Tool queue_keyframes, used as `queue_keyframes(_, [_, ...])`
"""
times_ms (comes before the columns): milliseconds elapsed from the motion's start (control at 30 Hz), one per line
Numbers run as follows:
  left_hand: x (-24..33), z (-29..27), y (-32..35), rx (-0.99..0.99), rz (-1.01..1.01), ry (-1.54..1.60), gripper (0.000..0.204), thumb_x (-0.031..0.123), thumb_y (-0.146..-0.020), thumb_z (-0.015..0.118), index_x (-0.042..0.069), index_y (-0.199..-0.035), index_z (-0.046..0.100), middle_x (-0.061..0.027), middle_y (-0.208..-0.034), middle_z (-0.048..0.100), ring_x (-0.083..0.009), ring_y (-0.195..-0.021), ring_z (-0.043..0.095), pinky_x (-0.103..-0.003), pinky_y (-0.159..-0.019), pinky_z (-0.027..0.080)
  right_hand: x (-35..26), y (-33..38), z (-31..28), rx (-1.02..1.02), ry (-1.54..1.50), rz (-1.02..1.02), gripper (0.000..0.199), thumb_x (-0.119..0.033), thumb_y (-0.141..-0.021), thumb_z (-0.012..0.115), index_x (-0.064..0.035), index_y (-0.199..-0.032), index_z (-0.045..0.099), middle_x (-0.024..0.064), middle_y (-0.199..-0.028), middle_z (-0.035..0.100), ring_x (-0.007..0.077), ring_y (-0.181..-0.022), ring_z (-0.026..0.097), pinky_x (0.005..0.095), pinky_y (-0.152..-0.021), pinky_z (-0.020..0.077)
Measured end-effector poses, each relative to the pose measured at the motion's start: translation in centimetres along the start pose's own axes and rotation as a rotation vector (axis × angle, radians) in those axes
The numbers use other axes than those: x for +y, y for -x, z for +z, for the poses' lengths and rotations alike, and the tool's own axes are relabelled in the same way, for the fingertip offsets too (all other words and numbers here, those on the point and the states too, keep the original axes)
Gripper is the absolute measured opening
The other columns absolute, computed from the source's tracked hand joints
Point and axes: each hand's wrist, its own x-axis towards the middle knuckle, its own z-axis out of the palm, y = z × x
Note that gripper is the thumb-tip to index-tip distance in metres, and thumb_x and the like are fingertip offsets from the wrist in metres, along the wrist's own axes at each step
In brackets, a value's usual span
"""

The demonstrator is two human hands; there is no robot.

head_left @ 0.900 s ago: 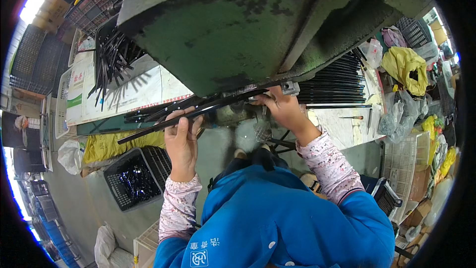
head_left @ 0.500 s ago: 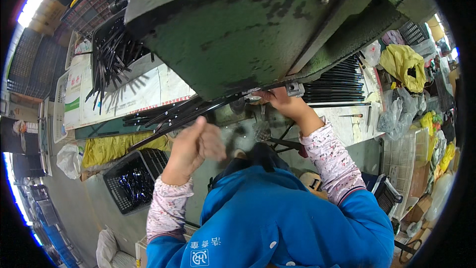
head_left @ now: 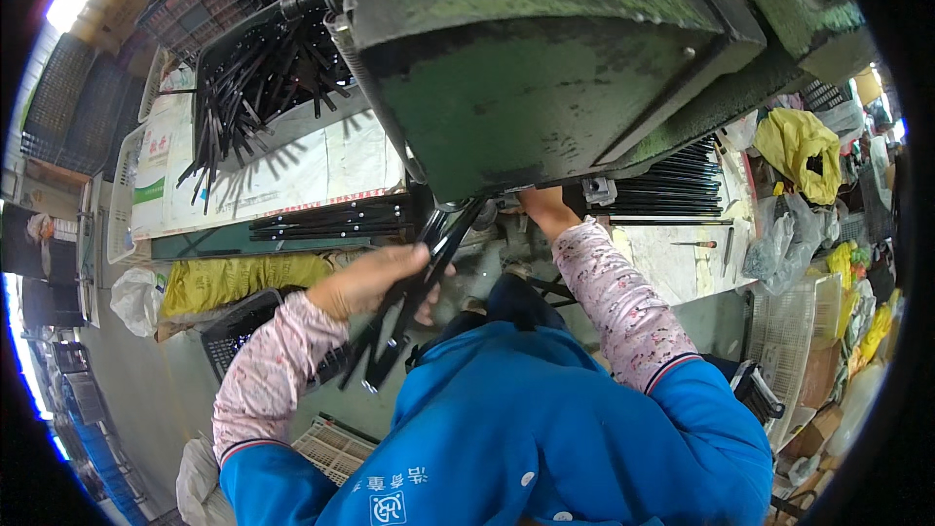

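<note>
My left hand (head_left: 375,278) is closed around a few slim black bars (head_left: 394,326) with shiny rivet-like spots, which hang toward my body and fan apart at their lower ends. Their upper ends reach the underside of the green machine (head_left: 516,107). My right hand (head_left: 548,210) reaches beneath the machine's edge, beside a small grey metal block (head_left: 601,191); its fingers are hidden there. More black bars (head_left: 331,218) lie in a loose row on the green ledge left of my left hand. At the right, a neat row of black bars (head_left: 672,190) rests on the table.
A dark bin (head_left: 336,117) heaped with black strips stands at the left on the white tabletop (head_left: 161,200). Below it are yellow sacking (head_left: 229,290) and a black crate (head_left: 234,336). A screwdriver-like tool (head_left: 693,244) lies at right, with plastic bags (head_left: 784,239) beyond.
My left hand, open before, is now closed on black bars, which have swung down toward me. My right hand has slipped further under the machine. The whole view has shifted slightly.
</note>
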Motion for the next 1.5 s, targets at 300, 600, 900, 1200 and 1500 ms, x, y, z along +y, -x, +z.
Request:
queue_keyframes(300, [-0.6, 2.6, 1.3, 0.274, 0.397, -0.098, 0.03, 0.013, -0.089, 0.066, -0.001, -0.114, 0.056, -0.0067, -0.085, 0.063, -0.017, -0.073, 0.064, -0.031, -0.063, 0.056, -3.9, 0.6, -1.6, 0.086, 0.114, -0.088, 0.026, -0.014, -0.092, 0.05, -0.0019, -0.112, 0.061, 0.0188, -0.114, 0.062, 0.0371, -0.103, 0.058, 0.0423, -0.086, 0.046])
queue_keyframes(600, [2.5, 2.9, -7.6, 0.586, 0.989, 0.616, 0.023, 0.019, -0.094, 0.061, 0.007, -0.113, 0.054, -0.0016, -0.09, 0.063, -0.0121, -0.073, 0.062, -0.025, -0.057, 0.05, -2.1, 0.9, -2.7, -0.112, 0.388, -0.209, 0.041, -0.023, -0.094, 0.048, -0.0057, -0.131, 0.048, 0.0196, -0.132, 0.049, 0.0384, -0.117, 0.05, 0.0451, -0.1, 0.0381])
queue_keyframes(900, [1.6, 2.1, -10.3, 0.402, 1.14, 0.591, 0.023, 0.006, -0.094, 0.054, 0.002, -0.116, 0.053, -0.0099, -0.108, 0.06, -0.0219, -0.097, 0.06, -0.033, -0.084, 0.053, -5.5, 4.8, -6.8, -0.098, 0.232, -0.134, 0.038, -0.013, -0.09, 0.054, -0.0047, -0.128, 0.052, 0.0146, -0.13, 0.052, 0.0301, -0.12, 0.048, 0.043, -0.104, 0.0359])
queue_keyframes(1200, [2.9, 5.3, -9.4, 0.561, 1.114, 0.516, 0.029, 0.003, -0.092, 0.056, -0.001, -0.121, 0.051, -0.0108, -0.111, 0.061, -0.0206, -0.096, 0.062, -0.031, -0.083, 0.054, -13.3, 6.3, -7.9, 0.042, 0.194, -0.644, 0.042, -0.009, -0.086, 0.052, -0.0212, -0.124, 0.063, 0.0078, -0.124, 0.061, 0.0267, -0.114, 0.057, 0.0417, -0.101, 0.0403])
queue_keyframes(1500, [2.3, 3.2, -9.2, 0.785, 0.936, 0.478, 0.02, 0.003, -0.094, 0.051, 0.0, -0.113, 0.052, -0.0062, -0.093, 0.063, -0.0136, -0.07, 0.06, -0.025, -0.058, 0.05, -16.6, 6.9, -7.7, -0.017, 0.162, -0.496, 0.031, -0.012, -0.087, 0.061, -0.0133, -0.118, 0.064, 0.0086, -0.113, 0.064, 0.0258, -0.099, 0.061, 0.035, -0.086, 0.0478])
